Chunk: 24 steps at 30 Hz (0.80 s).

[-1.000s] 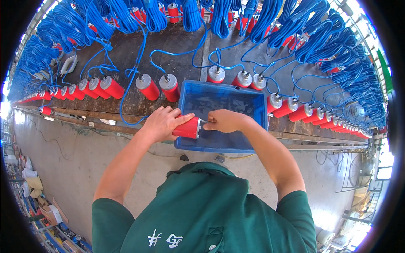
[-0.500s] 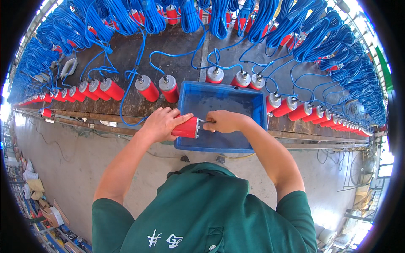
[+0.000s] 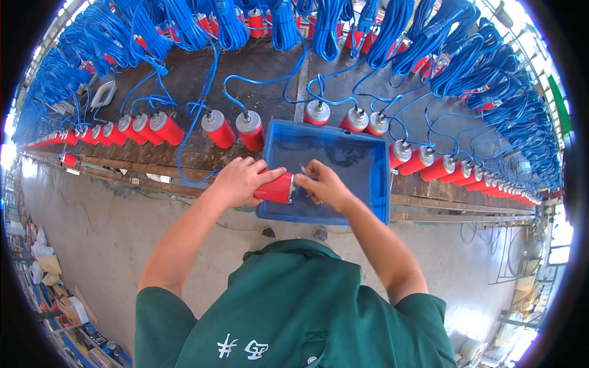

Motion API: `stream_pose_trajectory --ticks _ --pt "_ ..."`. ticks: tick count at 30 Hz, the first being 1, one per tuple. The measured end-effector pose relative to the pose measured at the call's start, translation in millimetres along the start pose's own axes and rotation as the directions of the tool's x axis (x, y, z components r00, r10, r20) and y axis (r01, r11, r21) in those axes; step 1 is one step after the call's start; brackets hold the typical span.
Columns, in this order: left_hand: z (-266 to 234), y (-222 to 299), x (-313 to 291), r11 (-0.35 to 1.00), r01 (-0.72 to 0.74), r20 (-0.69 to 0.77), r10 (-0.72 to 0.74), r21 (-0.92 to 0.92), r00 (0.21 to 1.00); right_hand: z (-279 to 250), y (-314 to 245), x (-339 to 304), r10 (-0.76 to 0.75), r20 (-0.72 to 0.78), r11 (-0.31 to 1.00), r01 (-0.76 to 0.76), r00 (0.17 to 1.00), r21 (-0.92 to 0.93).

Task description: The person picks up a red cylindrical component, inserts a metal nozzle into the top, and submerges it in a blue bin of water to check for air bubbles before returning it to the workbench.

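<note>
Left grip [image 3: 238,183]: closed around a red cylinder [image 3: 274,189], thumb along its upper side.
Red cylinder: on its side in the left grip, metal-capped end turned toward the right grip, over the bin's left edge; whether it touches the bin I cannot tell.
Right grip [image 3: 325,186]: fingers bent and narrow, just beside the capped end; a small pale piece [image 3: 302,167] shows by the fingertips, but whether it is held I cannot tell.
Blue bin [image 3: 385,178]: beneath both grips, reaching beyond them.
Standing red cylinders: a pair [image 3: 219,130] beyond the left grip, three [image 3: 355,120] beyond the right grip, past the bin's far rim; more in rows off to either side.
Blue cable bundles [image 3: 230,26]: well beyond both grips, along the far side of the dark surface [image 3: 257,67].
</note>
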<state>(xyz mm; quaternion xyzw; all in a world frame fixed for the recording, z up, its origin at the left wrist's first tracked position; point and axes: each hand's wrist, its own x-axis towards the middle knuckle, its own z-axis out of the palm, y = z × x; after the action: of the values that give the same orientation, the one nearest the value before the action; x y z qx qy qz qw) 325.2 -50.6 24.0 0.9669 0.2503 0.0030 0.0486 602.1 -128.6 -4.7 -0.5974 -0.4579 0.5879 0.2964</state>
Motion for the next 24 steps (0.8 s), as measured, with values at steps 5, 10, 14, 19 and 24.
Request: stream_pose_trajectory --ticks 5,10,14,19,24 --pt "4 0 -2 0.999 -0.007 -0.009 0.006 -0.048 1.000 32 22 2 -0.098 -0.081 0.978 0.111 0.992 0.176" --pt "21 3 -22 0.998 0.038 -0.187 -0.048 -0.057 0.981 35 11 2 -0.074 0.024 0.992 0.071 0.997 0.107" --pt "32 10 -40 0.974 0.209 -0.345 -0.226 -0.087 0.911 43 10 6 -0.126 0.044 0.990 0.123 0.991 0.063" --pt "44 18 -69 0.855 0.429 -0.557 -0.516 -0.291 0.651 57 -12 5 -0.082 -0.006 0.996 0.082 0.997 0.045" --pt "106 22 -99 0.152 0.397 -0.031 -0.955 -0.905 0.295 66 -15 12 -0.088 -0.018 0.996 0.089 0.996 0.030"
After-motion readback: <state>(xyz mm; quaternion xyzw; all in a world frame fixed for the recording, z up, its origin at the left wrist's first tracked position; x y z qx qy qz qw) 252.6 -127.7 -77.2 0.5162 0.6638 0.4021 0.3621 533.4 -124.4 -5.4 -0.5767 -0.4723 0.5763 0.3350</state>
